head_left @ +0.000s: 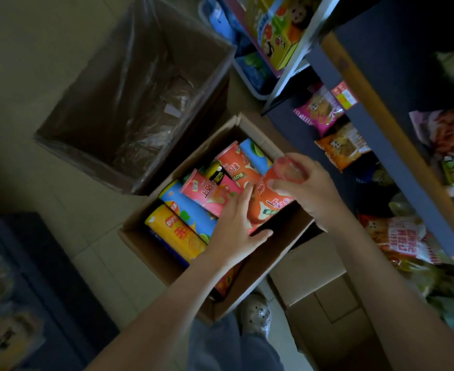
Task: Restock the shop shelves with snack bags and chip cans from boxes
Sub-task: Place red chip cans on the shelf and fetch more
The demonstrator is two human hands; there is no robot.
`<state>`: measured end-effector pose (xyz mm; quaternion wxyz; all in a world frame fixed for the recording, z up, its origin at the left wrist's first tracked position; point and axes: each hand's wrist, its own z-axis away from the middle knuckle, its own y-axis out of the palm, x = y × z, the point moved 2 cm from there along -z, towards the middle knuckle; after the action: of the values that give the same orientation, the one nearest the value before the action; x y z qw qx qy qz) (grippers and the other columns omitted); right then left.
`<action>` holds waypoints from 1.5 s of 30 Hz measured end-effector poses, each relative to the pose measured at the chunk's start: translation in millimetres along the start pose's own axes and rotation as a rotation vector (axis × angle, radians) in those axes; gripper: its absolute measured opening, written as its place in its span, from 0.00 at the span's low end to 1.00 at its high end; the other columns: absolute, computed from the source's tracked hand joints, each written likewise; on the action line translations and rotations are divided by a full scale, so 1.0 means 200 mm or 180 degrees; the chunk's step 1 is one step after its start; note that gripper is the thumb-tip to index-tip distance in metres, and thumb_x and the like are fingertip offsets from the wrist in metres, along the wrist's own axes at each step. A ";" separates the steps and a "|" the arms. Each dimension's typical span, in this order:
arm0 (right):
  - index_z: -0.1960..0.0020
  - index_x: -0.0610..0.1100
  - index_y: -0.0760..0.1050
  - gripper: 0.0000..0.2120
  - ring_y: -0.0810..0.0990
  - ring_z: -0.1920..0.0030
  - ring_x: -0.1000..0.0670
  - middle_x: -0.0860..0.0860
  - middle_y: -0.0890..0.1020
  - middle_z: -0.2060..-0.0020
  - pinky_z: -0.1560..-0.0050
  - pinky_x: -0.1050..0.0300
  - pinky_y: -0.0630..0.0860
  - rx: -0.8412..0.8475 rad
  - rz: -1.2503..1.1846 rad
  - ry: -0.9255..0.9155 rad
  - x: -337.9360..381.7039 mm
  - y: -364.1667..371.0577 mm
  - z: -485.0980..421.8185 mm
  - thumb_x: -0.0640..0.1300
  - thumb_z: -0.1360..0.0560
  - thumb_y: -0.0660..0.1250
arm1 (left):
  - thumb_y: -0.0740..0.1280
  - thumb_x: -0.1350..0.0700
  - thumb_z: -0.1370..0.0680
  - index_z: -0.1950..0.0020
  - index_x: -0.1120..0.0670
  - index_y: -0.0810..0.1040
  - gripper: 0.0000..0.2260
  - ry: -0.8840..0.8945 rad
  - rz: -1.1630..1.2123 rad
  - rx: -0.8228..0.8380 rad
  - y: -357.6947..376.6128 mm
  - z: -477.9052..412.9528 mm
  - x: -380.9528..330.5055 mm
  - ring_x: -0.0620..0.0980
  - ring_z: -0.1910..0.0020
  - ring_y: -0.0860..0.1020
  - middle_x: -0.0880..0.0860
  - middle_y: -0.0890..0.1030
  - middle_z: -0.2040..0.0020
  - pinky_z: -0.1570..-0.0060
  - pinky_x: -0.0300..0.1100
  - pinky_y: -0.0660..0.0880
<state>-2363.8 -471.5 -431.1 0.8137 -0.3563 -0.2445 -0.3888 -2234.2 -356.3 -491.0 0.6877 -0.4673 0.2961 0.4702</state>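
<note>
Orange chip can [268,207], white Chinese characters on its side, tilted over the near right corner of the open cardboard box [140,231]. Left hand [236,226] wrapped round its lower body, thumb beneath; right hand [308,188] clasping the clear lid end. Yellow can [175,234] and blue can [188,210] lying flat by the box's left wall. Plastic-lined carton [129,89] just beyond the far rim. Shelf edge [381,124] with price tag [344,95] close on the right; pale tiled floor [33,62] to the left.

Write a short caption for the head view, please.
Left hand and right hand hold an orange chip can at the open cardboard box, beside the snack shelf.
</note>
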 end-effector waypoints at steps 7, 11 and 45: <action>0.26 0.54 0.62 0.33 0.83 0.52 0.59 0.54 0.77 0.41 0.59 0.65 0.78 0.0373 -0.1269 0.0172 -0.06 0.20 -0.14 0.52 0.28 0.70 | 0.71 0.46 0.26 0.25 0.34 0.44 0.41 -0.0216 -0.0834 -0.0191 -0.22 0.01 0.06 0.52 0.46 0.75 0.54 0.71 0.40 0.49 0.42 0.75; 0.24 0.53 0.60 0.31 0.76 0.38 0.51 0.49 0.71 0.31 0.41 0.52 0.76 0.0014 -0.1309 0.0483 -0.25 0.31 -0.27 0.65 0.23 0.58 | 0.71 0.43 0.28 0.24 0.31 0.47 0.41 -0.0846 -0.0540 -0.0364 -0.32 0.04 0.21 0.52 0.45 0.77 0.52 0.74 0.40 0.46 0.48 0.76; 0.41 0.51 0.76 0.21 0.84 0.49 0.53 0.54 0.84 0.48 0.51 0.57 0.80 -0.0360 -0.1420 -0.0290 0.68 -0.80 1.35 0.45 0.32 0.77 | 0.76 0.51 0.28 0.24 0.43 0.63 0.36 0.0110 0.1396 -0.0196 -0.59 0.54 -1.56 0.45 0.42 0.80 0.46 0.81 0.40 0.41 0.51 0.77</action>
<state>-2446.7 -395.7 -107.7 0.6745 -0.3556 -0.3314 -0.5556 -2247.6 -386.6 -141.3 0.5492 -0.4204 0.3878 0.6093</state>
